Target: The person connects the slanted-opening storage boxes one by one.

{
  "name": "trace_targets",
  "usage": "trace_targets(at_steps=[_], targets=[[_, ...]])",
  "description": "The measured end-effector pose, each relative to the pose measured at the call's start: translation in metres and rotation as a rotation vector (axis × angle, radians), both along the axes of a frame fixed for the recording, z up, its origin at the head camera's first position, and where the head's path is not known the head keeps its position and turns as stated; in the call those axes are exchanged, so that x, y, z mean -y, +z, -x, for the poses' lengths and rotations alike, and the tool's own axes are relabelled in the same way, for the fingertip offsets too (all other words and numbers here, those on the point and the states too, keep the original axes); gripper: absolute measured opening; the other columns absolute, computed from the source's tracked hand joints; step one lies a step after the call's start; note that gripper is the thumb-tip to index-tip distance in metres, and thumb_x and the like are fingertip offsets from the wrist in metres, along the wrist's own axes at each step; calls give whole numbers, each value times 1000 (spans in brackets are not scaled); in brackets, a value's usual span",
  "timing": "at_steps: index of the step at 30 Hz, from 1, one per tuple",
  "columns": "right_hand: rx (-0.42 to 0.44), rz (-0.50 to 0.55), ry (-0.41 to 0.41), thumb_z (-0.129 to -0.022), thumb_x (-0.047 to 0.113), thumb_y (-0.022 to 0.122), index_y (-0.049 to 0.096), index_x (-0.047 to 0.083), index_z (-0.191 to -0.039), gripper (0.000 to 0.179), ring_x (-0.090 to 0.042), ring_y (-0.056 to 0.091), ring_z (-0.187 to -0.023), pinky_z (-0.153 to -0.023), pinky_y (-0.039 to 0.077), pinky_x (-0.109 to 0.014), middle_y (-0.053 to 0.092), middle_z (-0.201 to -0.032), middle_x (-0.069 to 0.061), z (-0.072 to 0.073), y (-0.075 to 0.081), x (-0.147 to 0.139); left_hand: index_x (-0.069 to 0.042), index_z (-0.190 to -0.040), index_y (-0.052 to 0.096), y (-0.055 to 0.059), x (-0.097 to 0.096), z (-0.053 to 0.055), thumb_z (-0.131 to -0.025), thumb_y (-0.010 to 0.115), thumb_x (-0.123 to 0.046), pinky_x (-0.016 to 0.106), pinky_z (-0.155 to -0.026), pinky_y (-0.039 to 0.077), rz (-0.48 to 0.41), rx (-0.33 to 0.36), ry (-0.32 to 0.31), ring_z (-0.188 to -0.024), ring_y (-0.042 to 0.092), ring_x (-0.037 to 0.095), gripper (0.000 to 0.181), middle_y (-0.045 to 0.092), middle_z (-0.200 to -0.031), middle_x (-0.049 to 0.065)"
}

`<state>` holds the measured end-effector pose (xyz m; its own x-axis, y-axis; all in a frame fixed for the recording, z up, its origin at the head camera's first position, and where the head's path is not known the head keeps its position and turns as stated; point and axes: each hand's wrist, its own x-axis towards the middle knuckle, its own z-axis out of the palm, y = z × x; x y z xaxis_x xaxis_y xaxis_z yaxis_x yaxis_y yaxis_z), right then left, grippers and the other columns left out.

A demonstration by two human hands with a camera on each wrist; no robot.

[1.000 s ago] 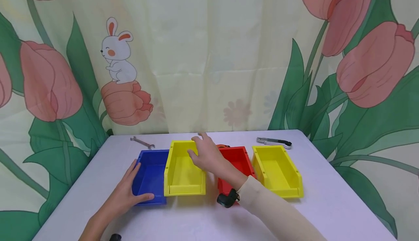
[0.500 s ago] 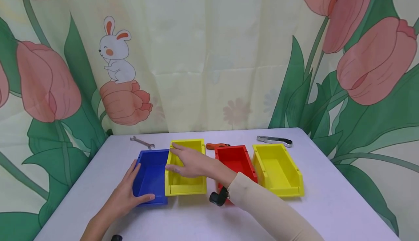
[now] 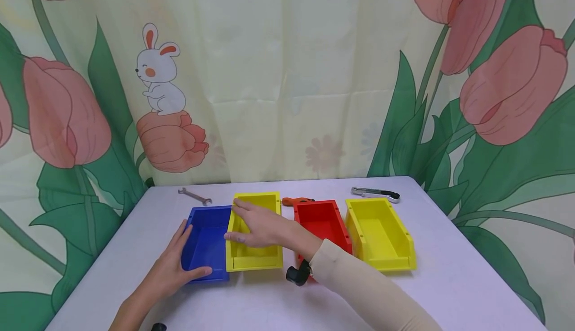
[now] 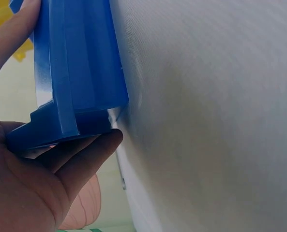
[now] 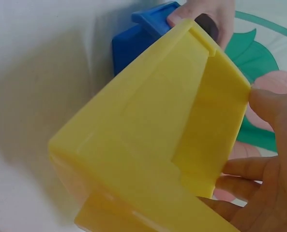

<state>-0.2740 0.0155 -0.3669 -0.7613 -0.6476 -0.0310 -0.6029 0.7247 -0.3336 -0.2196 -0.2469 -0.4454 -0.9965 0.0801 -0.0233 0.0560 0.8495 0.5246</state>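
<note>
From my end of the link, I saw a plain cream sleeve point(image 3: 368, 286) that ended at the right wrist point(image 3: 314, 245), where a stubby, rounded black camera point(image 3: 298, 273) was worn. The left hand point(image 3: 172, 261) and right hand point(image 3: 262, 226) were bare — a second dark camera point(image 3: 159, 326) peeked in below the left forearm point(image 3: 135, 306).

Head camera: set high, facing forward and down across the counter point(image 3: 251, 306) to the curtain point(image 3: 251, 81); widest view. Left wrist camera: close against the blue bin point(image 3: 208, 241), picture turned sideways, counter along its right side. Right wrist camera: close on the yellow bin point(image 3: 254, 262) beside it, also turned, counter at left. All three views share the blue bin and curtain.
</note>
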Motion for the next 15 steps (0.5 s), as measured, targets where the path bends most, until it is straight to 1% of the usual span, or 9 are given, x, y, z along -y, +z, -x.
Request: trace_targets(at_steps=[8,15], targets=[[-11,-10,-6,-100,65,57,33,18,-168,86,-22,32,-164,-128,41,-46,26,-179,2,1,-6,2,-1,-170,8,1,0,0,-76,89,-63,76,-118,30,4,-4,-7,-158,17,60,137,0,-177,28],[-28,-24,-2,-100,68,55,32,20,-168,86,-20,32,-164,-127,42,-45,26,-179,3,1,-10,1,-2,-170,8,0,1,-1,-77,88,-64,76,-117,30,4,-6,-10,-158,17,61,137,0,-178,27]])
